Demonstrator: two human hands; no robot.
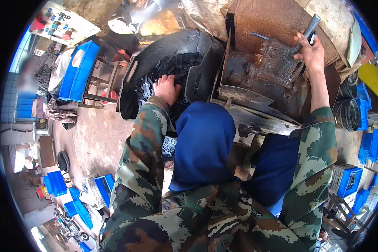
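Note:
My left hand (167,89) reaches down into a black rubbery bin (132,103), its fingers curled among small dark metal pieces (185,63). The fingertips are hidden, so what they hold does not show. On the right, my right hand (313,53) is closed around a grey cylindrical rod (311,26), whose upper end sticks out past the fingers. A second dark narrow part shows beside the rod at the same hand. Below this hand lies a grimy metal tray (243,93) with a dark, wet-looking block (277,61) in it.
Brown padded sheeting (264,19) stands behind the tray. A blue crate (79,71) leans on a wooden stand at left. Dark round containers (347,114) and another blue crate (349,180) are at right. Dark blue cloth (203,143) covers my knees.

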